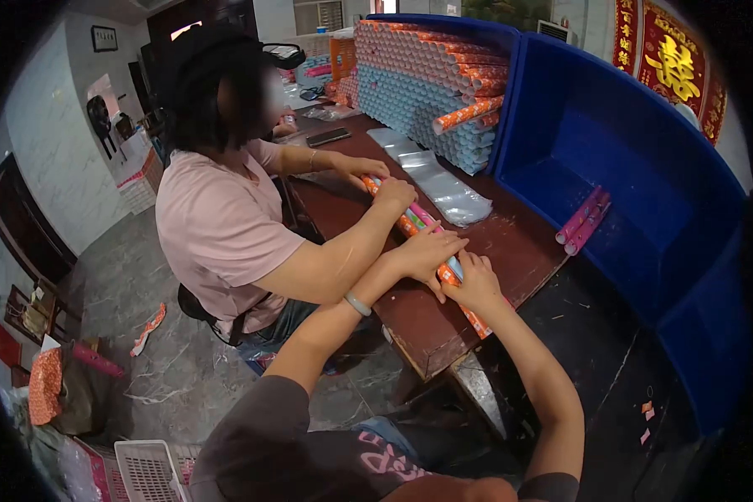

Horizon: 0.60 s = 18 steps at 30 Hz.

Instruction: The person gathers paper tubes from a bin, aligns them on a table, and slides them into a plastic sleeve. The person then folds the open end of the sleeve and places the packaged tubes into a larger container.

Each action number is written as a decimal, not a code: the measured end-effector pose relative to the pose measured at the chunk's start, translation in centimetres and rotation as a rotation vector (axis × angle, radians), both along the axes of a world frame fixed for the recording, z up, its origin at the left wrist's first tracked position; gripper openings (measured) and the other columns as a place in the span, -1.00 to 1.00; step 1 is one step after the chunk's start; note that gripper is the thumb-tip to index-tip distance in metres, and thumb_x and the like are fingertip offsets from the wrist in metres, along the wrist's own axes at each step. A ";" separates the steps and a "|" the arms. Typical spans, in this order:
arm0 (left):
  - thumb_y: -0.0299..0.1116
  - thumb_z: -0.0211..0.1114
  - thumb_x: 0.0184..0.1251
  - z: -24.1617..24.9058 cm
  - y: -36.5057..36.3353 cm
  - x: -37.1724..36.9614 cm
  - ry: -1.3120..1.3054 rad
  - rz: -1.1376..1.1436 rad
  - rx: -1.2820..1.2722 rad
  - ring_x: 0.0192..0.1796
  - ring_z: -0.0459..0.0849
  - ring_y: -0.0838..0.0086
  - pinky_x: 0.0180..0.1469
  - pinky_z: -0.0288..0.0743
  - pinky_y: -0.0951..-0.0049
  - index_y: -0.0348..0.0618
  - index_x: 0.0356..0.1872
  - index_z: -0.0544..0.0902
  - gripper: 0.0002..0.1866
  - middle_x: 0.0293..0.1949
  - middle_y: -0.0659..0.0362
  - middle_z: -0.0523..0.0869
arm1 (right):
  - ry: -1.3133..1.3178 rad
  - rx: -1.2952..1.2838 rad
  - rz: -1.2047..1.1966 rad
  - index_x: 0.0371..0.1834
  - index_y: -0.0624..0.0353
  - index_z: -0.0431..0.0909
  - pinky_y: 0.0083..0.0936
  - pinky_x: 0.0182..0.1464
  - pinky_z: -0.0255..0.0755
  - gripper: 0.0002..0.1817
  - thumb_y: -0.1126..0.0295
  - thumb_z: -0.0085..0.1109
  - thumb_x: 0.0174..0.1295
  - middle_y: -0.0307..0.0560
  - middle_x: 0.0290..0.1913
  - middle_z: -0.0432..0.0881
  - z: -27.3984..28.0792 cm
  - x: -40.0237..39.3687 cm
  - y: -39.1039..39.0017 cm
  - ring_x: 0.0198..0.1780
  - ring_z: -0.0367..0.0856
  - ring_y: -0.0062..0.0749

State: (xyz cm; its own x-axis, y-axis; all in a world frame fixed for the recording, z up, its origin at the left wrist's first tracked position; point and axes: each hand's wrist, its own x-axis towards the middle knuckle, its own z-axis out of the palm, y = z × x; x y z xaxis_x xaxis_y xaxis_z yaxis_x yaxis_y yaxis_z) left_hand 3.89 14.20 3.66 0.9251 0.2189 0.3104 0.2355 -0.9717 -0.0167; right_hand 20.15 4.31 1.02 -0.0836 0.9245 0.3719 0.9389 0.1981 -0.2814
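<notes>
Several patterned paper rolls point(408, 224) in orange, pink and blue lie side by side along the front of the brown table. My left hand point(429, 253) rests over their near part, thumb on the near side and fingers across the top. Close beside it, my right hand point(477, 284) curls round the near end, where an orange and blue tip shows. An orange-patterned strip point(475, 322) sticks out below my right hand at the table edge. Farther along the same rolls are a co-worker's two hands point(393, 194). My palms hide part of the rolls.
Clear plastic sleeves point(448, 184) and a phone point(328, 135) lie on the brown table point(519, 259). A tall stack of paper rolls point(418, 92) stands at the back. Two pink rolls point(584, 220) sit by the blue bin point(636, 184) at right. The co-worker point(217, 217) sits left.
</notes>
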 end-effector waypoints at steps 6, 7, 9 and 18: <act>-0.05 0.66 -0.43 0.9 1.0 0.7 -0.169 -0.026 0.049 0.11 0.55 0.13 0.24 0.35 0.18 -0.25 0.18 0.45 -0.01 -0.04 0.05 0.61 | 0.042 -0.095 0.062 0.23 0.38 0.32 -0.10 0.05 0.50 -0.08 0.08 0.48 -0.20 0.31 -0.06 0.60 3.3 0.8 0.9 -0.04 0.59 0.23; -0.21 0.66 -0.46 1.3 0.8 0.8 -0.251 -0.060 0.038 0.03 0.56 0.13 0.11 0.40 0.22 -0.22 0.05 0.49 -0.14 -0.11 0.08 0.61 | 0.000 -0.110 0.066 0.20 0.39 0.33 -0.10 0.04 0.50 -0.10 0.10 0.49 -0.20 0.32 -0.09 0.61 4.4 0.9 0.6 -0.06 0.60 0.23; -0.15 0.66 -0.47 1.5 0.3 1.7 -0.278 -0.112 0.031 0.03 0.56 0.12 0.11 0.41 0.22 -0.22 0.04 0.49 -0.13 -0.11 0.07 0.61 | -0.042 -0.130 0.064 0.17 0.40 0.35 -0.09 0.04 0.50 -0.13 0.12 0.50 -0.19 0.32 -0.12 0.63 5.2 1.5 -0.2 -0.07 0.60 0.23; 0.54 0.29 -0.24 -1.8 -5.1 7.0 -0.178 -0.396 0.077 -0.06 0.56 0.13 0.03 0.38 0.27 -0.31 -0.20 0.55 -0.05 -0.23 0.00 0.59 | -0.012 -0.098 0.032 0.29 0.42 0.32 -0.16 0.14 0.39 -0.18 0.28 0.38 -0.08 0.37 0.03 0.57 2.7 5.5 -13.4 0.02 0.56 0.15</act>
State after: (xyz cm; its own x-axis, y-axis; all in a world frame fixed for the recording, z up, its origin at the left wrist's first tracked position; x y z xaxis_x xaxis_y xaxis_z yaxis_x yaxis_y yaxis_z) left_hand 10.92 9.07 1.88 0.8633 -0.1723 0.4744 -0.1494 -0.9850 -0.0858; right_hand 25.62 -9.10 3.77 -0.1176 0.9533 0.2781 0.9361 0.1999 -0.2893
